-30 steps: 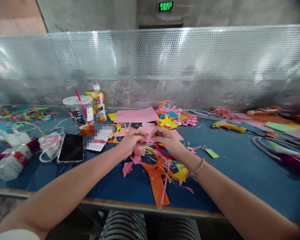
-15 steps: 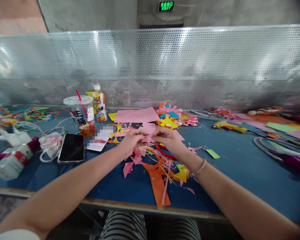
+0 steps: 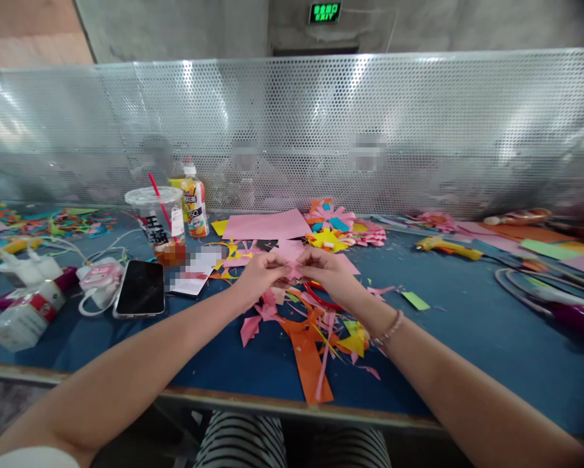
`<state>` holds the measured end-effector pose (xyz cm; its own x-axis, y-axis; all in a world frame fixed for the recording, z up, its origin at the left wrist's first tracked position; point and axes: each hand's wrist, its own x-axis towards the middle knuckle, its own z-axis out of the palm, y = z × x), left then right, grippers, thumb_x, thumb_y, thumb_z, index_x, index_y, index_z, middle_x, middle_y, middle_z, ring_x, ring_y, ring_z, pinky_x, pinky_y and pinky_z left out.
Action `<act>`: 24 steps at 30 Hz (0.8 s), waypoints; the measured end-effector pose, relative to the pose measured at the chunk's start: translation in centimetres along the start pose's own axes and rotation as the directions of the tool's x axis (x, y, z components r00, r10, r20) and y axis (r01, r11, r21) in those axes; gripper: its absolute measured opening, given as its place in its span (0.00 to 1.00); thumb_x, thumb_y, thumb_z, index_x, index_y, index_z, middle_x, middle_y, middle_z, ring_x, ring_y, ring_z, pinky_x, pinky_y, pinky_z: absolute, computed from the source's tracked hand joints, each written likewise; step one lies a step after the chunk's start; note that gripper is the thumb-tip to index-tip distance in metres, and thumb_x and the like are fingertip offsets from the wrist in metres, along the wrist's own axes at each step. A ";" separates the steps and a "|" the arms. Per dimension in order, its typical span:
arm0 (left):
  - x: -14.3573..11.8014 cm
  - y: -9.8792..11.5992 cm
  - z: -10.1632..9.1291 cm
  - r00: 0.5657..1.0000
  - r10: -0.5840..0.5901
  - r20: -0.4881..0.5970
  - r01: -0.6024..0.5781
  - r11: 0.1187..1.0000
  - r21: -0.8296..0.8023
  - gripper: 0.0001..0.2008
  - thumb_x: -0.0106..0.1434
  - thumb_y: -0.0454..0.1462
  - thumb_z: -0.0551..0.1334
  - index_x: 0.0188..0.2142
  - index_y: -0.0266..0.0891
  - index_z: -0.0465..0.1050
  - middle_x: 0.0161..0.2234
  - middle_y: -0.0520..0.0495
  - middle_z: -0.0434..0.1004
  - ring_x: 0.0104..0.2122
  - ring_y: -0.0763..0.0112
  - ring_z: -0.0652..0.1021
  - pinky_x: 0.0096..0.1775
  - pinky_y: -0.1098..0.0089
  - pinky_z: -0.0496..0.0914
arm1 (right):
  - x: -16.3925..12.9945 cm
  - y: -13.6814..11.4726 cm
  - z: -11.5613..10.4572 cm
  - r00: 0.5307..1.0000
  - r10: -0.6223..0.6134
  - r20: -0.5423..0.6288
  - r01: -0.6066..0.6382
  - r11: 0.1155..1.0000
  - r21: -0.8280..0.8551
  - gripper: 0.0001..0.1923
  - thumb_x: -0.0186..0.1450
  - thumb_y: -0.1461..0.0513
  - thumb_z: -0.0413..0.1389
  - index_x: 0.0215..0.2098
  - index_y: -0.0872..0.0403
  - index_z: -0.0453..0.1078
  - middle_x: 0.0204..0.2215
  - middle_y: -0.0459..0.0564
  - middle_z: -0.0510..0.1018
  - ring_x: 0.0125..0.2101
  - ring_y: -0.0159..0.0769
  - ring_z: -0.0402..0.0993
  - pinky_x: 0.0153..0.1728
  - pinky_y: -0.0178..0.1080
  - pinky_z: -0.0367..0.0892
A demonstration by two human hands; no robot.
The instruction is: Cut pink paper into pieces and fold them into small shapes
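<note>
Since a second ago I see little change; both hands have stayed together over the scraps, drifting only slightly, and my view has shifted a touch. My left hand (image 3: pixel 258 275) is curled, fingertips pinched on the small pink paper piece (image 3: pixel 292 268); my right hand (image 3: pixel 328 270) pinches the same piece from the other side, so it sits between the two hands, just above the blue table (image 3: pixel 467 325); below them lie the red scissors (image 3: pixel 321 298) and an orange strip (image 3: pixel 308 357) among cut scraps; a phone (image 3: pixel 139 296) lies well to the left, near a lidded cup (image 3: pixel 154 218); a pink sheet (image 3: pixel 267 226) lies beyond the hands.
</note>
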<state>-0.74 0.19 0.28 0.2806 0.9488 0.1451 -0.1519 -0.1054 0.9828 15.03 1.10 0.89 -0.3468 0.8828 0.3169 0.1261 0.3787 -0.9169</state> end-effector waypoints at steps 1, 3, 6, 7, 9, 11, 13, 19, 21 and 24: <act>0.0 0.0 0.0 1.000 -0.001 -0.002 0.001 1.000 0.026 0.06 0.50 0.34 0.62 0.24 0.34 0.65 0.21 0.53 0.70 0.22 0.75 0.75 0.30 0.71 0.72 | -0.1 -0.1 0.1 1.000 0.010 0.010 -0.010 1.000 0.006 0.05 0.53 0.61 0.55 0.24 0.55 0.64 0.21 0.42 0.65 0.23 0.27 0.61 0.25 0.33 0.59; 0.0 0.0 0.0 1.000 0.004 -0.004 -0.004 0.996 0.085 0.05 0.50 0.33 0.61 0.24 0.34 0.65 0.20 0.53 0.70 0.22 0.75 0.75 0.29 0.72 0.72 | -0.2 -0.4 0.2 0.999 0.037 0.028 -0.038 0.998 0.044 0.06 0.53 0.61 0.55 0.24 0.54 0.63 0.22 0.42 0.63 0.23 0.27 0.60 0.25 0.32 0.59; 0.0 0.0 0.0 1.000 0.029 -0.008 -0.028 0.986 0.163 0.04 0.51 0.33 0.60 0.24 0.35 0.64 0.20 0.53 0.70 0.21 0.76 0.75 0.28 0.72 0.71 | -0.3 -0.6 0.4 0.996 0.076 0.037 -0.080 0.988 0.129 0.07 0.53 0.59 0.55 0.25 0.54 0.62 0.23 0.42 0.62 0.25 0.27 0.60 0.26 0.32 0.61; 0.0 -0.1 0.0 0.999 0.047 -0.009 -0.045 0.981 0.187 0.04 0.51 0.33 0.60 0.24 0.35 0.64 0.20 0.53 0.70 0.22 0.75 0.75 0.28 0.72 0.71 | -0.3 -0.6 0.5 0.996 0.088 0.033 -0.092 0.983 0.157 0.08 0.54 0.57 0.55 0.24 0.54 0.62 0.23 0.42 0.61 0.25 0.27 0.60 0.27 0.32 0.61; 0.0 -0.2 0.0 0.995 0.098 0.001 -0.095 0.964 0.250 0.03 0.52 0.33 0.59 0.24 0.35 0.64 0.20 0.53 0.69 0.22 0.75 0.75 0.28 0.71 0.71 | -0.3 -0.4 0.6 0.993 0.115 0.014 -0.115 0.972 0.204 0.11 0.55 0.55 0.54 0.23 0.54 0.61 0.23 0.42 0.60 0.24 0.27 0.59 0.27 0.33 0.62; -0.1 -0.3 0.0 0.987 0.161 0.027 -0.161 0.929 0.333 0.03 0.52 0.33 0.59 0.24 0.35 0.64 0.20 0.53 0.69 0.23 0.73 0.75 0.28 0.71 0.71 | -0.2 -0.2 0.6 0.989 0.151 0.001 -0.147 0.962 0.230 0.13 0.55 0.53 0.53 0.23 0.54 0.61 0.22 0.42 0.59 0.23 0.27 0.58 0.26 0.33 0.62; -0.3 -0.2 0.1 0.979 0.199 0.046 -0.201 0.897 0.393 0.03 0.52 0.33 0.58 0.23 0.36 0.64 0.19 0.53 0.69 0.23 0.73 0.75 0.29 0.70 0.71 | -0.1 -0.1 0.7 0.985 0.173 0.004 -0.168 0.956 0.242 0.12 0.54 0.54 0.54 0.23 0.54 0.61 0.23 0.42 0.60 0.23 0.27 0.58 0.26 0.32 0.62; -0.5 0.1 0.5 0.991 0.131 0.015 -0.129 0.941 0.311 0.02 0.51 0.32 0.58 0.23 0.36 0.65 0.21 0.52 0.70 0.23 0.73 0.75 0.29 0.71 0.71 | -0.3 -0.5 0.6 0.984 0.172 0.051 -0.179 0.957 0.230 0.09 0.52 0.57 0.57 0.23 0.54 0.62 0.23 0.42 0.62 0.26 0.27 0.62 0.29 0.33 0.63; -0.5 0.1 0.5 0.992 0.129 0.006 -0.125 0.952 0.278 0.02 0.50 0.31 0.59 0.23 0.36 0.66 0.20 0.52 0.70 0.23 0.73 0.75 0.29 0.71 0.71 | -0.4 -0.6 0.6 0.983 0.174 0.050 -0.181 0.958 0.220 0.09 0.51 0.58 0.57 0.24 0.54 0.63 0.23 0.42 0.63 0.27 0.28 0.63 0.30 0.34 0.63; -0.4 0.1 0.5 0.994 0.108 -0.006 -0.103 0.964 0.245 0.02 0.49 0.30 0.60 0.22 0.35 0.66 0.20 0.52 0.71 0.23 0.74 0.75 0.29 0.72 0.71 | -0.4 -0.7 0.5 0.984 0.173 0.033 -0.176 0.961 0.214 0.09 0.51 0.58 0.57 0.24 0.54 0.63 0.24 0.43 0.64 0.26 0.28 0.62 0.29 0.33 0.63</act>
<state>-0.39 -0.38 0.43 0.2569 0.9336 0.2499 0.0564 -0.2726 0.9605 14.62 0.36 1.24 -0.3506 0.9252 0.1449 -0.0169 0.1485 -0.9888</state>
